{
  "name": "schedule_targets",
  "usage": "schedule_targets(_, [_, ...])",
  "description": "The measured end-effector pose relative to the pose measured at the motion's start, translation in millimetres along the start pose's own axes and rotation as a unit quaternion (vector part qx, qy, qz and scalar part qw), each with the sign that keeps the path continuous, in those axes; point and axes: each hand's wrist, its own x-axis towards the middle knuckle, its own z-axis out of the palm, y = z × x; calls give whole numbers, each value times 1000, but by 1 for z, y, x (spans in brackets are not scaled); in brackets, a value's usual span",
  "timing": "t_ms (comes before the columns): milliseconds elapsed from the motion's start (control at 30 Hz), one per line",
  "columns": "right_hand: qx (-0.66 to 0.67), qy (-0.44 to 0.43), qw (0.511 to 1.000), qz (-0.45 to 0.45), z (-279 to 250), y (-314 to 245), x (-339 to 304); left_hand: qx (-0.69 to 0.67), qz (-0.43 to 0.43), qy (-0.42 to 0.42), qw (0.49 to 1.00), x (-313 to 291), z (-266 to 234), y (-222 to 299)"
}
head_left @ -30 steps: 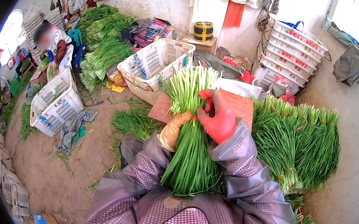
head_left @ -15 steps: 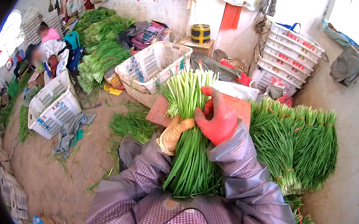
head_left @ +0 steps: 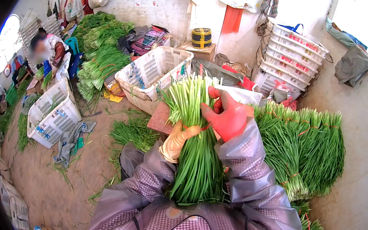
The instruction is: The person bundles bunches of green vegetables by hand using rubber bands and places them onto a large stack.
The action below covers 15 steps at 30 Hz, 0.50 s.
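Note:
A thick bunch of garlic chives (head_left: 194, 159) lies upright before my chest, pale stem ends away from me and green leaves toward me. My left hand (head_left: 177, 144), in a cream glove, is closed around its left side, thumb across the front. A thin red band (head_left: 204, 127) crosses the bunch just beyond that thumb. My right hand (head_left: 229, 118), in a red glove, has its fingers curled against the right side of the pale stems; the far fingertips are partly hidden. Beneath the stems sits a reddish board (head_left: 159, 120).
Banded chive bundles (head_left: 303, 147) are stacked at my right. A white crate (head_left: 154, 73) stands ahead, another crate (head_left: 54, 114) at the left. Nested white baskets (head_left: 289, 60) lean by the wall. Loose chives (head_left: 133, 132) lie on the floor. Another person (head_left: 52, 50) works at the far left.
The red band now shows across the front of the bunch. My right hand has shifted slightly right. The person at the far left has leaned over.

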Motion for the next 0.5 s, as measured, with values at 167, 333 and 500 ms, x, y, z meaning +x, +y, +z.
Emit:
schedule_targets(167, [55,-12,997,51,-1,1,12,37,-22,13,999,-2,0,2])
schedule_targets(333, [303,-41,943,134,-6,10,18,43,-17,1,999,0,-1,2])
schedule_targets(500, [403,-55,899,162,-9,13,17,59,-13,6,998,3,-7,-1])
